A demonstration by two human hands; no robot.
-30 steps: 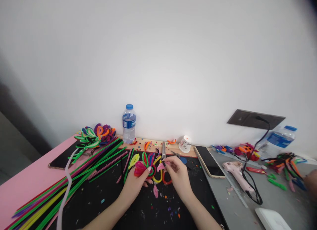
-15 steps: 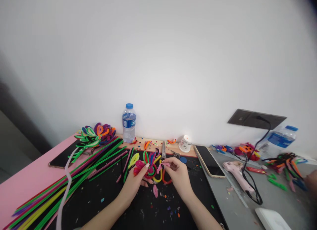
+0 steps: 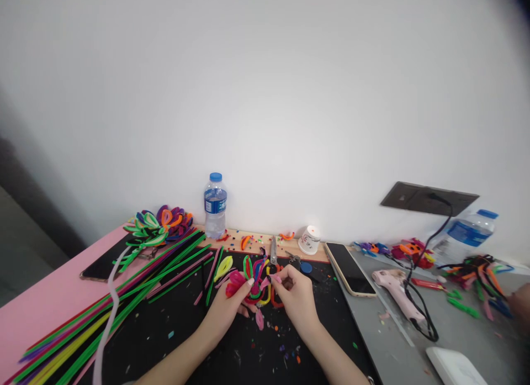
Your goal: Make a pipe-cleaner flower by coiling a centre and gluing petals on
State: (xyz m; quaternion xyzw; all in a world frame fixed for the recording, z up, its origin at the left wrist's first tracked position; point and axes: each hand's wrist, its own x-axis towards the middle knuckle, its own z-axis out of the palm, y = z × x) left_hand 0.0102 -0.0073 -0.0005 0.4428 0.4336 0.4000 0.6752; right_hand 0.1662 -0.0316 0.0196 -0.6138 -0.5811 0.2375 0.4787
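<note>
My left hand (image 3: 229, 303) is closed round a bundle of looped pipe cleaners (image 3: 255, 274) in red, green, blue and magenta, shaped like a flower. My right hand (image 3: 296, 296) pinches a pink pipe cleaner piece (image 3: 271, 281) against the right side of that bundle. Behind them lie scissors (image 3: 274, 251), blades toward the wall, their lower part partly hidden by the hands and the bundle. A small pink loop (image 3: 259, 319) sits just below the bundle. To the left of it rests a yellow-green loop (image 3: 224, 268).
Long pipe cleaners (image 3: 124, 296) and finished loops (image 3: 151, 227) cover the left side. A water bottle (image 3: 215, 205), paper cup (image 3: 309, 240) and keys (image 3: 295, 259) stand or lie at the back. Rightward are a phone (image 3: 351, 269), a pink glue gun (image 3: 399, 296) with its cord, and another person's hand (image 3: 519, 302).
My right hand has shifted slightly left, bringing the pink piece against the bundle. My left hand has turned the bundle a little. The surroundings look unchanged.
</note>
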